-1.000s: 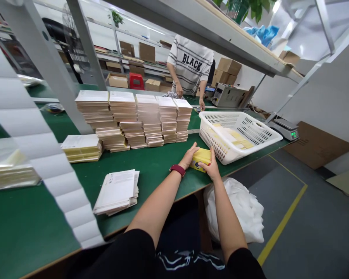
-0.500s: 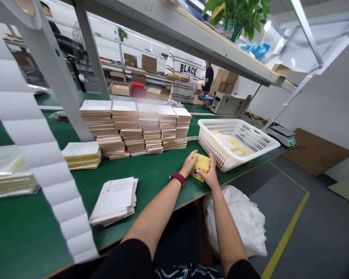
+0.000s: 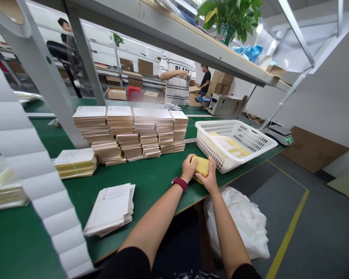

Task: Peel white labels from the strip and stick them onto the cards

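Left hand (image 3: 189, 168) and right hand (image 3: 209, 174) clamped together on yellow paper bundle (image 3: 202, 166) over green surface (image 3: 151, 186), just beside white slotted plastic basket (image 3: 229, 123); 5 tall paper stacks (image 3: 142, 131) behind.

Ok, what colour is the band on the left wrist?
Dark red; the wristband shows best in the head view.
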{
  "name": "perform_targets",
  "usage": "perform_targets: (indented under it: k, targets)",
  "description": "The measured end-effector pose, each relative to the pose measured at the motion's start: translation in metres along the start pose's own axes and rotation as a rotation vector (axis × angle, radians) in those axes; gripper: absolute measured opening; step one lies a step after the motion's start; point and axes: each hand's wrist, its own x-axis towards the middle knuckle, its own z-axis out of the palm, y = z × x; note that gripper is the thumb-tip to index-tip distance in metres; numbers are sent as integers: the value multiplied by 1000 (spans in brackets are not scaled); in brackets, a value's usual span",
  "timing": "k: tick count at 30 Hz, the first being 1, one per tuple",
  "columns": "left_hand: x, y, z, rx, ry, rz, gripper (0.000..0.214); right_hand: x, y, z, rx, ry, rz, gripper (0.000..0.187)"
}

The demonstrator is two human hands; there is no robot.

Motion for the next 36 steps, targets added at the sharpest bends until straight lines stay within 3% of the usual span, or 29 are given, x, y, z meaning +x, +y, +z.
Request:
perform_targets:
  k: [3,6,10,16,22,28,32,36]
  targets:
    - [4,-9,0,35,-13,-41,29,6,3,0,28,-44,49,91]
    - [7,-17,2,66,1,-61,30,8,7,2,84,-31,90,99]
    - [5,-17,3,104,33,-53,29,4,6,4,163,-106,161,96]
    - [-1,-10,2,121,45,28,25,-4,-1,0,38,28,28,91]
    - [5,-22,2,172,-2,-33,29,3,2,2,30,-67,89,83]
    - [6,-24,2,203,11,-69,32,3,9,5,227,-58,223,107]
    - [3,-19,1,217,-1,-80,30,3,7,6,379,-120,335,111]
    - [-2,-16,3,232,26,-98,31,-2,7,6,363,-115,338,110]
